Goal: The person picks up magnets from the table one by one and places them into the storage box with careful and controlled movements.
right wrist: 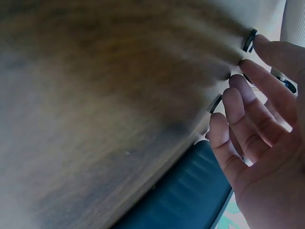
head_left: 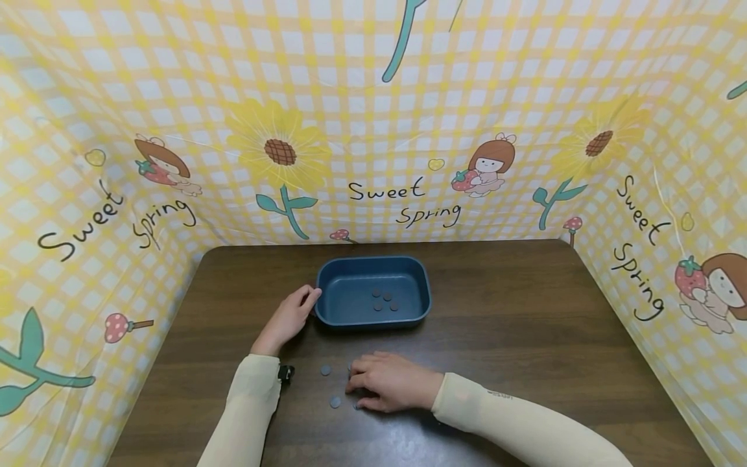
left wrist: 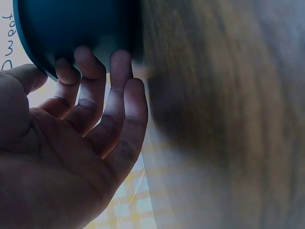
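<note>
My left hand [head_left: 287,319] grips the left end of a dark blue rectangular bin [head_left: 373,322]. In the left wrist view its thumb [left wrist: 33,76] lies at the rim and the fingers bend against the outer wall. Several small round grey discs [head_left: 387,296] lie on the bin's floor. Below the bin, my right hand [head_left: 393,381] is low over the table, fingers spread and slightly bent. One disc [right wrist: 249,40] is at its thumb tip, another [right wrist: 216,103] by its fingertips. Two more discs, one upper [head_left: 325,370] and one lower [head_left: 335,402], lie just left of that hand.
The dark wood table [head_left: 513,311] extends on both sides of the bin. A yellow checked cloth [head_left: 373,130] printed with flowers and figures hangs along the back and sides. A small black device [head_left: 285,374] is on the left wrist.
</note>
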### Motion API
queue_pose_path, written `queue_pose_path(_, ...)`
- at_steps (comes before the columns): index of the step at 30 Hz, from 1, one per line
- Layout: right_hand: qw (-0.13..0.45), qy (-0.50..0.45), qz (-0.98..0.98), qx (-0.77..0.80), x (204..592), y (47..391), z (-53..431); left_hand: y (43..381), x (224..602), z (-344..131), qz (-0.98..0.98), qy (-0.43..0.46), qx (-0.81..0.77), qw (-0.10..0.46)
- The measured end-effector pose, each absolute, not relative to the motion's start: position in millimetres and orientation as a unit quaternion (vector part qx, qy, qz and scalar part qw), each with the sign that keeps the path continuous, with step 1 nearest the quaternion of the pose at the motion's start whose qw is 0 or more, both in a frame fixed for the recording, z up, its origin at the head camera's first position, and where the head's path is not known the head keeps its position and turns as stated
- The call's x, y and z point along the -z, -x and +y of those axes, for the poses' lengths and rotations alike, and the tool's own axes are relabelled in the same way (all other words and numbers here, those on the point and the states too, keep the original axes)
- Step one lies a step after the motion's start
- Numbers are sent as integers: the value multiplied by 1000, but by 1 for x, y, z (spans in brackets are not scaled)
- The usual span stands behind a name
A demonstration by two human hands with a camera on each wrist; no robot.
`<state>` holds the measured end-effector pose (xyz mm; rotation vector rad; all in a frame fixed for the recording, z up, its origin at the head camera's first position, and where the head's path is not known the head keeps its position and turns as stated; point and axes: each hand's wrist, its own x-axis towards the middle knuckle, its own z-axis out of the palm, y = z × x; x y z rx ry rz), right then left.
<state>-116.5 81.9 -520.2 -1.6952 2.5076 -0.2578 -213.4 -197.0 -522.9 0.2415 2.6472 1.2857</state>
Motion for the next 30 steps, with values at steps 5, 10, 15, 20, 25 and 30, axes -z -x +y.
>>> queue_pose_path(5,49,558,824,82,523,117,82,213,522,-197,894,-80,-430,95)
queue_pose_path(10,43,560,823,85,524,117,82,213,522,-196,896,-77,-427,94)
queue_pose_path(15,36,564,820,92,523,116,82,213,522,-196,896,-75,-428,95)
queue_pose_path(20,38,561,821,96,524,116,82,213,523,-197,893,-78,-433,97)
queue_pose_path(25,44,555,825,97,525,118,85,214,523,-196,893,-82,-433,94)
queue_pose_path(30,50,549,827,107,523,118,88,213,523,-197,892,-86,-435,94)
